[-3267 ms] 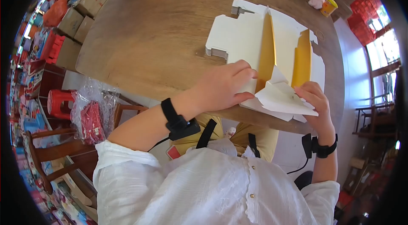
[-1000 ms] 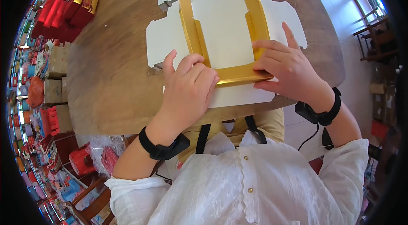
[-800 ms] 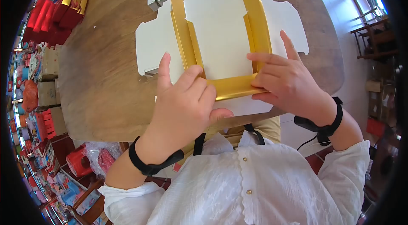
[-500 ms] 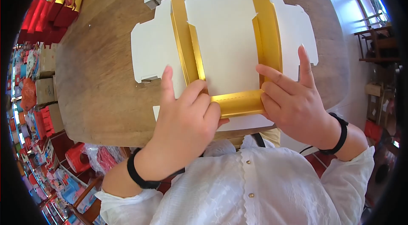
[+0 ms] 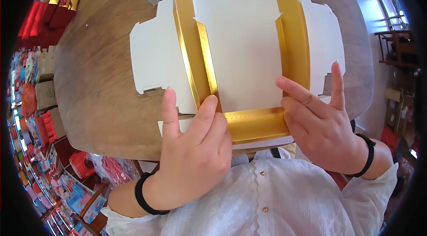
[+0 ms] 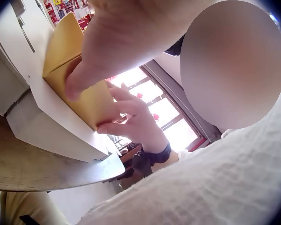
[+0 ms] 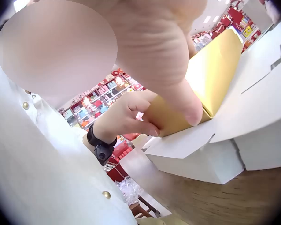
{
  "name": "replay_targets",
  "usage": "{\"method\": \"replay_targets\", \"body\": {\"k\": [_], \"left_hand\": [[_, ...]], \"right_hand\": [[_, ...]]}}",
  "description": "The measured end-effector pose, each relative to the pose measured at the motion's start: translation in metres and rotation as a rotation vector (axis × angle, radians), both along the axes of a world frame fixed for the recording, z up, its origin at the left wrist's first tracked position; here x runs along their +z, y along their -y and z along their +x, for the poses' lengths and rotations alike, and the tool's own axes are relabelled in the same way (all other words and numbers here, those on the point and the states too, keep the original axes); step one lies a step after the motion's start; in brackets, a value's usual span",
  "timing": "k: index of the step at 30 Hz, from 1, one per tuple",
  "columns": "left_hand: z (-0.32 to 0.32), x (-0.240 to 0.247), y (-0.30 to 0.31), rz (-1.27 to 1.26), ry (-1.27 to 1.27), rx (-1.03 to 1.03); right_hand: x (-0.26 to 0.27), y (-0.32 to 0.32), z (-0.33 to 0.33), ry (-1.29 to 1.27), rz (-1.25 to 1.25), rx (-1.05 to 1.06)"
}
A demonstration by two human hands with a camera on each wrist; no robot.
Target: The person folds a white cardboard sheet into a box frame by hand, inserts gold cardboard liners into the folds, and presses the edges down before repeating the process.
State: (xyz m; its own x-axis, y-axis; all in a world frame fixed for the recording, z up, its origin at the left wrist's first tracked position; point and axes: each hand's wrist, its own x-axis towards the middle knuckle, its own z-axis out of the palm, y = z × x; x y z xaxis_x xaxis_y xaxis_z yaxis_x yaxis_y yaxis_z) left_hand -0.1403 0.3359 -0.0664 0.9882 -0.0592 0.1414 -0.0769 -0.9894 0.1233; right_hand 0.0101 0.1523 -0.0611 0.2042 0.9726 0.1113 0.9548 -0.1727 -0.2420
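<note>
Your left hand point(image 5: 195, 153) is curled round the left end of the near gold flap point(image 5: 255, 122): the middle fingers bend over onto its gold face, and the forefinger lies straight on the white card just beside it. Your right hand point(image 5: 320, 124) grips the flap's right end in the same way, with the fingers bent against the gold and the thumb tucked behind, as the left wrist view shows. Its forefinger points straight up, away from you. Both hands are closed on that flap and hold nothing else. The flap stands raised along the near side of the box blank point(image 5: 244, 49), a large white die-cut card lying open on the wooden counter point(image 5: 98, 80), with its near edge at the counter's edge in front of your body. The left gold wall point(image 5: 191, 49) and the right gold wall point(image 5: 296, 35) stand up from the blank and run away from you. The flap you hold spans between their near ends and touches each at a corner under your fingers. Red boxes point(image 5: 53, 9) are stacked beyond the counter's far left, well apart from the blank
</note>
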Motion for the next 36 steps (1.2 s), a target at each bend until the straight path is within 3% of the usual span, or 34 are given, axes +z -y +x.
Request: {"method": "replay_targets", "body": {"k": [7,20,36], "left_hand": [[0.003,0.006,-0.006,-0.067,-0.167,0.020],[0.002,0.003,-0.003,0.028,-0.061,-0.016],[0.011,0.000,-0.012,-0.160,-0.137,-0.021]], "right_hand": [[0.001,-0.004,-0.003,-0.038,-0.079,-0.038],[0.001,-0.007,-0.004,-0.068,-0.080,-0.059],[0.001,-0.011,-0.001,-0.133,-0.066,-0.082]]}}
